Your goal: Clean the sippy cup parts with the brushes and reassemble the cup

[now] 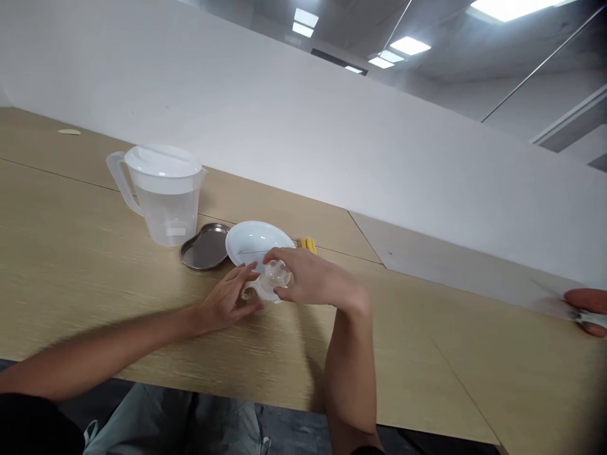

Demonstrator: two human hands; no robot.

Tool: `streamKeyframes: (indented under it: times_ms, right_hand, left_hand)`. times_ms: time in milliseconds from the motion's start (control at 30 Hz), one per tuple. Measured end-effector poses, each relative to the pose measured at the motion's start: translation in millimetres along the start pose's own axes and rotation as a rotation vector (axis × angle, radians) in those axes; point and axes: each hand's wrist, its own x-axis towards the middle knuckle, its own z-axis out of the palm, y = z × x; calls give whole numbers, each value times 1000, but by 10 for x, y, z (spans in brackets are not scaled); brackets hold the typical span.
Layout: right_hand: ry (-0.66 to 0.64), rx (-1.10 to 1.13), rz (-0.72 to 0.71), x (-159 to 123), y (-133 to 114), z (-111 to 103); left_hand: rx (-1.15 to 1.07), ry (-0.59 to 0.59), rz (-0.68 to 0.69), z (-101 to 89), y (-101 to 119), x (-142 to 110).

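My right hand (313,278) is closed around a small clear plastic cup (274,280) that lies tipped on its side just above the wooden table (95,265). My left hand (230,300) touches the cup's handle side, with fingers curled at its lower left edge. A white bowl (256,240) sits right behind the cup. A small steel tray (206,248) lies to the bowl's left. Behind the tray stands a clear plastic pitcher (164,193) with a white lid.
Some yellow sticks (307,244) peek out behind the bowl. A white partition wall (284,120) runs along the table's far edge. At the far right edge, another person's hand (588,306) is blurred. The table's near edge crosses above my lap.
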Motion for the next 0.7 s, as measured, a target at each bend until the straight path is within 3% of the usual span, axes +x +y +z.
streamKeyframes:
  times_ms: [200,700]
  right_hand:
    - [-100,10,112,79,31,-10]
    - [-78,-79,175,137,-113,63]
  left_hand:
    - [98,2,57,9,-5,-3]
    - [97,62,128,27,7,-7]
